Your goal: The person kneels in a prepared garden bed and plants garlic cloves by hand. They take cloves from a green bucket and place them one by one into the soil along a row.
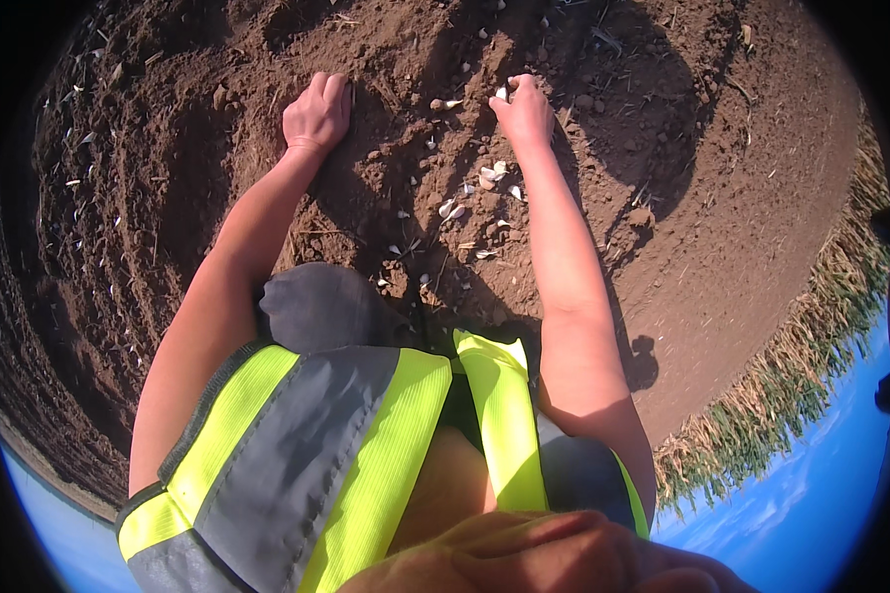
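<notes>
My right hand pinches a pale garlic clove between thumb and fingertips, just above the loose brown soil. To the left, my left hand rests on the soil with its fingers curled under. Its palm side is hidden, so whether it holds anything cannot be seen. Between my arms lie several loose garlic cloves: a small cluster beside my right forearm, a pair closer to my body, and a clove left of my right hand.
My knee in dark cloth presses near the soil below my left hand. Furrows dotted with white cloves run along the left. Smoother bare soil stretches right to a strip of dry, tall plants. I wear a yellow and grey reflective vest.
</notes>
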